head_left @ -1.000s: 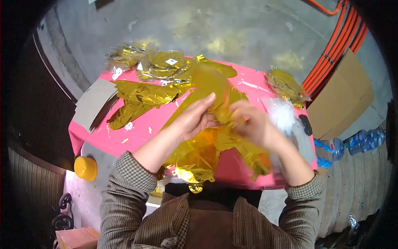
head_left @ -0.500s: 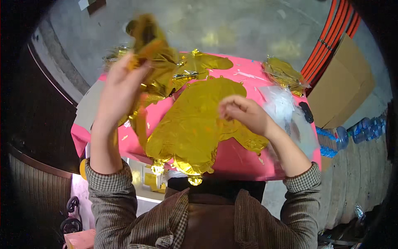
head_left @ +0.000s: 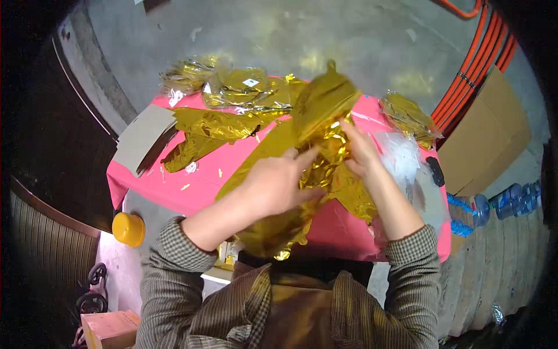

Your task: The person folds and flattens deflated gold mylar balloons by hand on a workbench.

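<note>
The shiny gold foil piece, blurred at its lower end, hides some fingers of my right hand and part of the pink-covered bench, my left hand blurs, I cannot read the small white label, and my view's lower edge cuts off the pink cardboard box.

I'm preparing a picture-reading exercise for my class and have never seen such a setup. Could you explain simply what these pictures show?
There is no machine: a person is using a bare left hand and right hand. A wide fisheye camera on the person's head looks down, so straight edges bend. On the pink-covered table lie gold foil shapes, clear bags of gold foil and a stack of grey sheets. The right hand grips a loose foil piece; the left, blurred, is against it, its grip unclear.
</note>
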`<move>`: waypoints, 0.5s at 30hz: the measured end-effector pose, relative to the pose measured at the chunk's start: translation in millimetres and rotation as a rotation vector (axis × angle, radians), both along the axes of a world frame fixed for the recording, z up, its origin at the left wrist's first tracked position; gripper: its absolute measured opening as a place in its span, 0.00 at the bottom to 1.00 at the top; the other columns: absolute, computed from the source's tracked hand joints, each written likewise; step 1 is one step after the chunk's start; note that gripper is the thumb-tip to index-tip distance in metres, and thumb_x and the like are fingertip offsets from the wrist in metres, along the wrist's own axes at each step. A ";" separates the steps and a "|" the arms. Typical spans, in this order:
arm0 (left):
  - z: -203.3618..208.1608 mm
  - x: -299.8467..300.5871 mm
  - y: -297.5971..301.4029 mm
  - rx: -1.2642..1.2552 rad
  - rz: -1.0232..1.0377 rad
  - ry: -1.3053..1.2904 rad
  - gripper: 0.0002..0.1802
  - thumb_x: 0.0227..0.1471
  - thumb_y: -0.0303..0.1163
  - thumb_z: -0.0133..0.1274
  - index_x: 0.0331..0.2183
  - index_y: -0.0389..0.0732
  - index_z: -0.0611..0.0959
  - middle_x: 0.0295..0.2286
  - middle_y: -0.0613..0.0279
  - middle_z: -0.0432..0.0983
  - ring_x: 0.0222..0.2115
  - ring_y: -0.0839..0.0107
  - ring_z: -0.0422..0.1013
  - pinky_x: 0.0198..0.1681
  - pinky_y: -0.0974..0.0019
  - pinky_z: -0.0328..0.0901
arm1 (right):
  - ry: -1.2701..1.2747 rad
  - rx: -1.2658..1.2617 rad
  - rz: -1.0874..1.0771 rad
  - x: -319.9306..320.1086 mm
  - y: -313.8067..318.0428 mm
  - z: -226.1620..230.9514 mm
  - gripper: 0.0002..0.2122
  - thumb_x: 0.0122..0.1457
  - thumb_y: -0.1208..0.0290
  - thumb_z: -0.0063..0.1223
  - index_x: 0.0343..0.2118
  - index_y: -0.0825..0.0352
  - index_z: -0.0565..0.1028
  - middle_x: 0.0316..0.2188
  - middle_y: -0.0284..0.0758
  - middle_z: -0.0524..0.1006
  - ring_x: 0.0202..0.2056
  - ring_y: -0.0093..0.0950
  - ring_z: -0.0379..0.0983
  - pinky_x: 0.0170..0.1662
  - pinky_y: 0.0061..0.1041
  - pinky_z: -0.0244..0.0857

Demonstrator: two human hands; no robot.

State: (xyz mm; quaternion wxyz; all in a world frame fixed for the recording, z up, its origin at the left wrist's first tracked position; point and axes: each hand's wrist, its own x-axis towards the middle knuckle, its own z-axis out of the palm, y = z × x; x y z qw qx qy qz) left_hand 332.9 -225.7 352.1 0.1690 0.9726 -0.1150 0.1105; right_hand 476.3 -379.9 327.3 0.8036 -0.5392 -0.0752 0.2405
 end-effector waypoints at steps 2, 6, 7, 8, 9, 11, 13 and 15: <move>-0.7 -2.5 17.9 -0.033 0.078 -0.074 0.37 0.46 0.52 0.55 0.52 0.38 0.68 0.40 0.42 0.72 0.36 0.49 0.72 0.37 0.52 0.68 | 0.012 -0.046 -0.026 11.3 -8.7 6.7 0.12 0.61 0.64 0.44 0.42 0.66 0.71 0.34 0.36 0.76 0.35 0.27 0.74 0.35 0.29 0.71; 12.7 1.0 47.7 -0.397 0.163 -0.019 0.39 0.43 0.45 0.62 0.52 0.36 0.67 0.43 0.45 0.70 0.41 0.57 0.70 0.43 0.59 0.67 | 0.121 0.329 0.019 18.9 -16.5 22.1 0.16 0.62 0.59 0.39 0.41 0.67 0.72 0.40 0.38 0.75 0.41 0.29 0.73 0.42 0.29 0.70; 7.4 7.3 49.1 -0.374 0.103 -0.143 0.39 0.42 0.41 0.63 0.53 0.36 0.67 0.46 0.46 0.68 0.43 0.60 0.69 0.44 0.62 0.66 | 0.045 0.396 0.164 28.0 -22.6 15.7 0.17 0.63 0.60 0.39 0.44 0.68 0.71 0.42 0.39 0.74 0.42 0.30 0.72 0.44 0.30 0.70; 1.8 11.3 48.7 -0.373 0.108 -0.145 0.39 0.42 0.41 0.63 0.53 0.36 0.67 0.46 0.46 0.68 0.43 0.60 0.69 0.44 0.62 0.66 | -0.028 0.464 0.322 29.6 -21.4 17.9 0.18 0.63 0.61 0.38 0.46 0.70 0.69 0.45 0.41 0.73 0.44 0.30 0.71 0.46 0.30 0.69; -2.9 16.1 44.6 -0.527 -0.001 -0.160 0.39 0.42 0.40 0.63 0.53 0.36 0.66 0.47 0.47 0.66 0.44 0.61 0.68 0.43 0.62 0.66 | -0.270 0.232 0.204 27.3 -17.0 16.9 0.20 0.63 0.61 0.37 0.51 0.73 0.66 0.48 0.41 0.72 0.45 0.30 0.71 0.48 0.30 0.68; -1.0 18.0 32.0 -0.679 -0.101 -0.175 0.39 0.43 0.40 0.63 0.53 0.36 0.66 0.49 0.47 0.64 0.45 0.62 0.68 0.43 0.63 0.66 | -0.174 0.298 0.262 17.3 -12.3 23.0 0.20 0.63 0.61 0.38 0.51 0.72 0.66 0.47 0.41 0.72 0.44 0.30 0.71 0.48 0.29 0.68; 12.2 14.3 13.2 -0.609 -0.076 -0.283 0.31 0.45 0.32 0.59 0.51 0.36 0.69 0.44 0.53 0.71 0.42 0.70 0.70 0.41 0.68 0.66 | -0.113 0.326 0.341 9.6 -16.1 29.4 0.20 0.61 0.61 0.44 0.50 0.71 0.68 0.46 0.42 0.73 0.43 0.30 0.72 0.47 0.29 0.69; 9.2 23.0 18.6 -0.814 -0.127 -0.138 0.26 0.45 0.28 0.56 0.48 0.36 0.71 0.39 0.58 0.73 0.37 0.76 0.70 0.37 0.72 0.65 | -0.158 0.286 0.377 -0.8 -14.1 39.7 0.18 0.61 0.63 0.43 0.48 0.71 0.69 0.44 0.39 0.74 0.42 0.28 0.72 0.46 0.27 0.69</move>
